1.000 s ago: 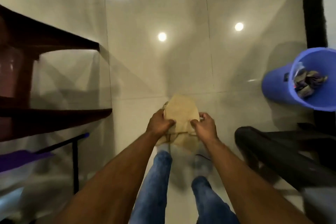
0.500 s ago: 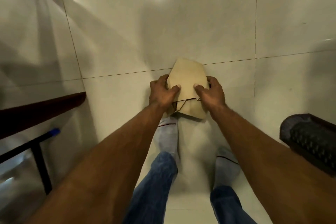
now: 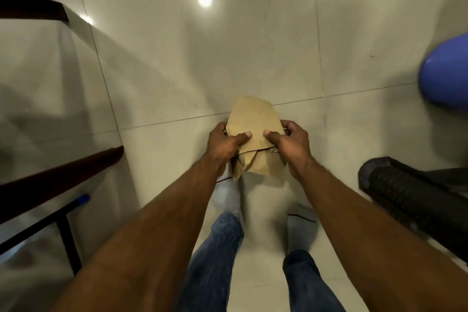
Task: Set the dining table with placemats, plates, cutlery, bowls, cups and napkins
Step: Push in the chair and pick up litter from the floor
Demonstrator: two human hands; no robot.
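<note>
No legible text, label, brand, number or sign found. The tan folded napkin (image 3: pixel 255 132) bears no print; surfaces around it show none either.

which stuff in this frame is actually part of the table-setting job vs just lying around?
Job:
- tan folded napkins, stacked
- left hand and right hand, both gripping the stack

Lying about:
- blue bucket, right edge
- black woven basket, on floor
- dark wooden furniture edge, left
</note>
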